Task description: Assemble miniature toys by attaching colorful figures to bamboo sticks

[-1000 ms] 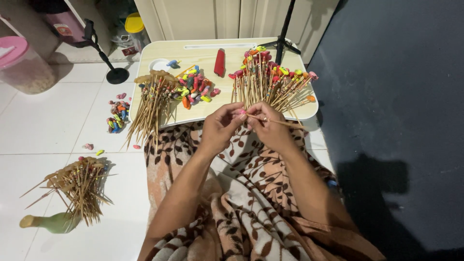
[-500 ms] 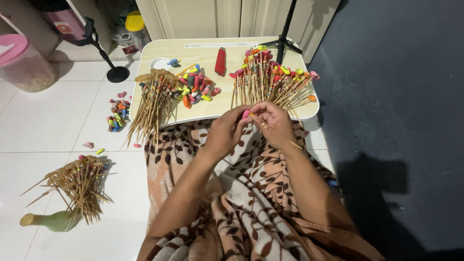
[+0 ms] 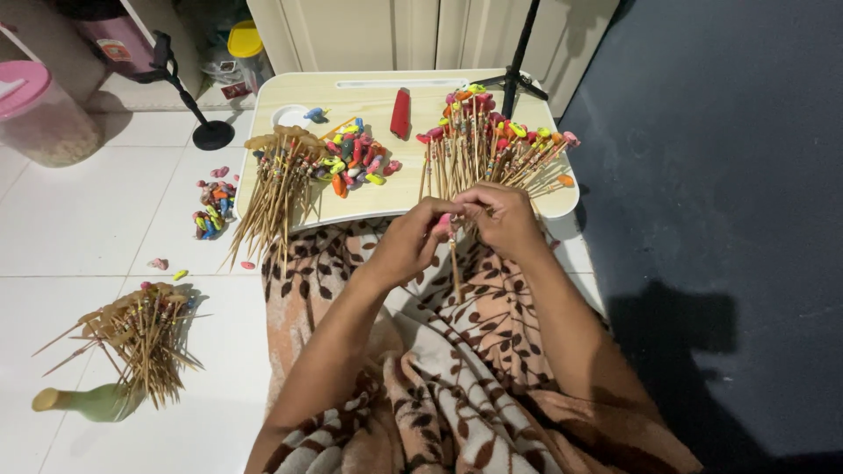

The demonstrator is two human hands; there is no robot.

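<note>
Pinching one thin bamboo stick [image 3: 454, 263], left hand [image 3: 406, 241] and right hand [image 3: 502, 219] meet over the lap, each grip clenched on it, a pink balloon [image 3: 444, 220] between fingertips. Just beyond, the pale wooden surface [image 3: 369, 197] carries two stick bundles, loose rubbery balloons [image 3: 356, 162], one red cutter [image 3: 400, 113]. Third bundle [image 3: 140, 333] on floor tiles.

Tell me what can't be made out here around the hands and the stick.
Head view only:
- Stick: its top is hidden inside the left hand and right hand.
- Pink bit between the fingers: too small to identify.
- Fingertip grip: covered by the curled fingers.
- Jar: cut off by the left edge.
</note>
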